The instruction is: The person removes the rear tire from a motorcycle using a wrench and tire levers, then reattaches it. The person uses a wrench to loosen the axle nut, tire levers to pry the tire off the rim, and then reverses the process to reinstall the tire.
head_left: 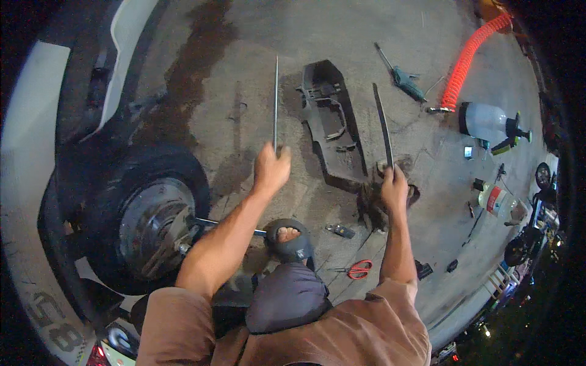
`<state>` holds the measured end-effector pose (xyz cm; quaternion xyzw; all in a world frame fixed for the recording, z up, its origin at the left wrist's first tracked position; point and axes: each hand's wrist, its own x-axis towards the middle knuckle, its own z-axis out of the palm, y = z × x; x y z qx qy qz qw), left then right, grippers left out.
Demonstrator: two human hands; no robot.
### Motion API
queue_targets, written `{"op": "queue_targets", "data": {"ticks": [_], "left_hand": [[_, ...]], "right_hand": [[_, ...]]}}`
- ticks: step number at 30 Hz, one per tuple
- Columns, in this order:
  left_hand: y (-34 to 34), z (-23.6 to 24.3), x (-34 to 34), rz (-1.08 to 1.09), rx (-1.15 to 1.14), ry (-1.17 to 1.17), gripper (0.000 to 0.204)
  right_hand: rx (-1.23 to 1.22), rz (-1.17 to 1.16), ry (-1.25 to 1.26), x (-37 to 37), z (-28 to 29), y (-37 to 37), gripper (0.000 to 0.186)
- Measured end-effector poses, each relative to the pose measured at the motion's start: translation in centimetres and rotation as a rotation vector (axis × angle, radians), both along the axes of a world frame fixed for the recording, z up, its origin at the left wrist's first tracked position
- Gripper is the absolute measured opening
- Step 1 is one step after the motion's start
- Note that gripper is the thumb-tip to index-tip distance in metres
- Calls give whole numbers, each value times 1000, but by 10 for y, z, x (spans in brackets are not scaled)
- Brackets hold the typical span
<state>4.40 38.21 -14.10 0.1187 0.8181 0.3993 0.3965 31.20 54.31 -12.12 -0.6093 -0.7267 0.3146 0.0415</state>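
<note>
Left hand (272, 169) clenches a slim metal rod (276, 104), right hand (395, 190) a dark strip (382, 116) (stiff, light, I'd judge), both sensibly by near ends.

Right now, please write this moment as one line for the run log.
left hand: holds thin metal rod | right hand: holds dark strip | floor: black housing, red-handled scissors

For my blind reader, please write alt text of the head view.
A person's left hand holds a metal rod, right hand a dark strip, over a grey floor where a dark casing lies; a wheel is at left, a red coiled hose at upper right.
</note>
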Motion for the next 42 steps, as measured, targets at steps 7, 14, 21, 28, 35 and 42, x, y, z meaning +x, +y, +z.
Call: {"op": "queue_targets", "data": {"ticks": [7,14,21,28,35,42], "left_hand": [[177,3,64,105,144,-278,32],[180,31,73,-296,242,-459,52],[-22,110,-34,-171,310,-290,40],[-230,235,-71,-210,259,341,32],[-393,226,-42,-7,-48,1381,64],[-422,124,-55,396,87,808,117]], "right_hand": [[-356,-212,264,-53,-32,102,29],[-516,-142,214,-32,-39,169,41],[200,447,302,-135,-19,99,29],[-370,1285,79,-168,-26,-199,43],[-431,1231,-137,-131,-66,-272,48],[-291,1230,7,-117,-106,-253,26]]}}
